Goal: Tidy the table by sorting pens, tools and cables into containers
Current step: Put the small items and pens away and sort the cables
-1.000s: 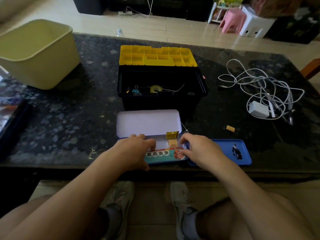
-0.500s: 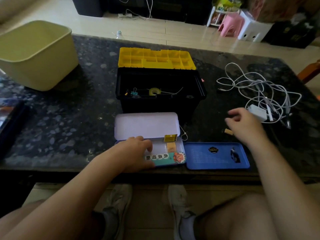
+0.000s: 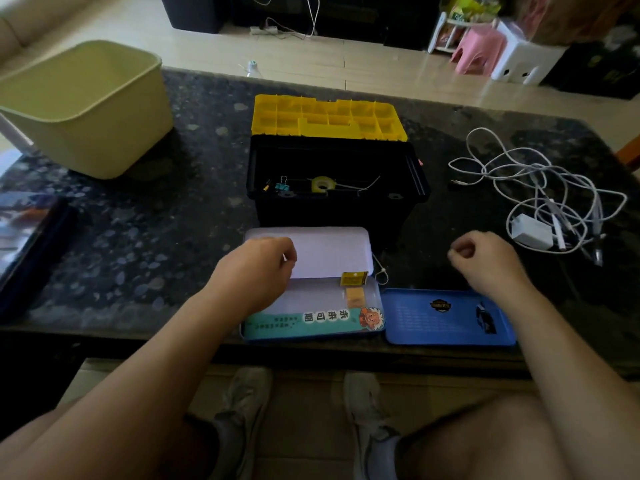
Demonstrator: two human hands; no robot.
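Seated person at a dark table point(image 3: 138, 244), sorting in progress.

**Risks.** The cables point(image 3: 540, 188) lie as 1 loose white tangle at the table's right, with a charger point(image 3: 531, 232) caught in it. Lifting by 1 loop would likely drag the rest and trail plugs across the table. Loops could also snag on the open toolbox point(image 3: 332, 209) or sweep against the blue tray point(image 3: 446, 323) at the near edge. The case point(image 3: 311, 327) stands open just in front of the toolbox, its lid point(image 3: 332, 251) tipped back. A push from the forearm could shut it on the 2 small yellow pieces point(image 3: 354, 285) inside, or slide it off the near edge.

**Hands.** The left hand point(image 3: 256, 271) hovers over the case's left end, fingers curled under. Whether they grip the lid cannot be told. The right hand point(image 3: 485, 265) sits between the tray and the cables, near the charger but not touching it. Its fingers are curled in with the thumb pressed against them. Nothing shows in its grasp, though a small thing could be hidden there.

**Containers.** The toolbox holds a tape roll point(image 3: 322, 184) and a clip point(image 3: 282, 186). The green bin point(image 3: 83, 105) stands far left.
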